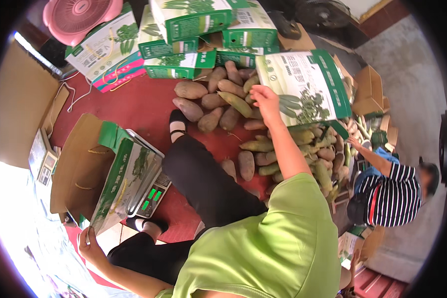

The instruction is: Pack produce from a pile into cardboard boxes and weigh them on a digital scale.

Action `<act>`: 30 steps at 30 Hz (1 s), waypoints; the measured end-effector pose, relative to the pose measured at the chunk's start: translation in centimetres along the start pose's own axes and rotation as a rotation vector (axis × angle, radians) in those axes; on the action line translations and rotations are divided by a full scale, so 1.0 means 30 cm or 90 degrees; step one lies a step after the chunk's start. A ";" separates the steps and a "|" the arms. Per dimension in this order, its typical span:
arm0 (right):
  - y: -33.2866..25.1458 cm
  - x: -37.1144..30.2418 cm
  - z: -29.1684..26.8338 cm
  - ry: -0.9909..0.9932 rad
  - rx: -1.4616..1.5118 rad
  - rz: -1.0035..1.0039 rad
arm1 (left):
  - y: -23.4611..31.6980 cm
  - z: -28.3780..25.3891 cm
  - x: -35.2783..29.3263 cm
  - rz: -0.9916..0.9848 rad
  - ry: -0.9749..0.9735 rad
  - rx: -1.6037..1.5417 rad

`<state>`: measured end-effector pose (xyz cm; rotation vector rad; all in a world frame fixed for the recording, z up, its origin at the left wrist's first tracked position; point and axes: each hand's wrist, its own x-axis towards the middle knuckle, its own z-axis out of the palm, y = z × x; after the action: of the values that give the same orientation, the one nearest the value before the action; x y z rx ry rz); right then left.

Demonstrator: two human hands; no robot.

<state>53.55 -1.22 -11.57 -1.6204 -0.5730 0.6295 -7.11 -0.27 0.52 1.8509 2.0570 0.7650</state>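
A tall open carton [115,186], brown inside and green-and-white outside, stands tilted on a digital scale [145,209] with lit green displays. My left hand [90,244] is closed on this carton's lower near edge, fingertips at the cardboard. Over the vegetable heap my right hand [266,102] is closed at the left edge of another green-and-white carton [299,82]; my fingertips are partly hidden. A co-worker's hand [355,143] is at that carton's lower right corner. Brown and green root vegetables [223,94] lie on the red floor beneath and left of my right arm.
Several green-and-white cartons [188,30] are stacked at the back, beside a pink fan [82,17]. A person in a striped top [395,196] is at the right, near open brown boxes [370,92]. White cables [74,94] run along the left floor.
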 end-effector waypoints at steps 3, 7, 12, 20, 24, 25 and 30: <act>-0.013 -0.079 -0.191 0.118 -0.013 -0.026 | -0.016 0.003 0.005 0.004 -0.006 0.008; 0.006 -0.165 -0.368 0.241 -0.029 -0.039 | -0.046 0.006 0.012 -0.003 0.000 0.008; 0.152 -0.172 -0.605 0.465 -0.008 -0.074 | -0.074 -0.002 0.014 0.072 0.012 0.038; 0.094 -0.066 -0.837 0.538 -0.108 -0.031 | -0.054 -0.031 -0.016 0.061 0.053 0.050; 0.156 0.006 -1.085 0.575 -0.284 -0.121 | -0.027 0.035 0.021 0.056 0.037 0.010; 0.156 0.022 -1.058 0.566 -0.279 -0.121 | -0.035 0.032 0.019 0.051 0.045 0.019; 0.010 -0.059 -0.866 0.507 -0.154 0.156 | -0.013 -0.007 -0.006 0.036 0.066 0.054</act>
<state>70.07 -21.17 -8.91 -2.0087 0.1463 0.0464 -7.52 -0.49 0.45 1.9603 2.1397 0.8156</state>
